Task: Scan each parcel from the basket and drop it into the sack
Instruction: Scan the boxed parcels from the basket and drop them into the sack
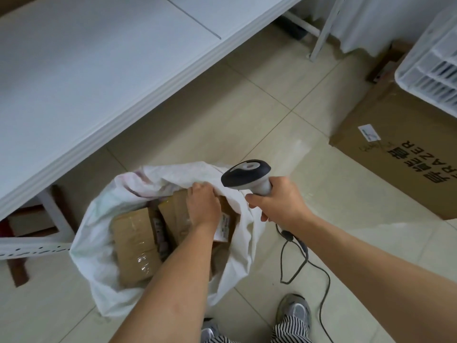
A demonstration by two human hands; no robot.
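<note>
1. The left hand (202, 206) is reaching into the white sack (99, 243), fingers curling over a cardboard parcel (178, 219) inside it.
2. The right hand (277, 201), beside the sack, is gripping the barcode scanner (247, 175).

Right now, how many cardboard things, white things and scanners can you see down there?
Cardboard parcels in the sack: 2, one under the left hand, one beside it
Big cardboard box on the floor: 1
White sack: 1
White basket: 1
Scanner, held by the right hand: 1
Total: 6
</note>
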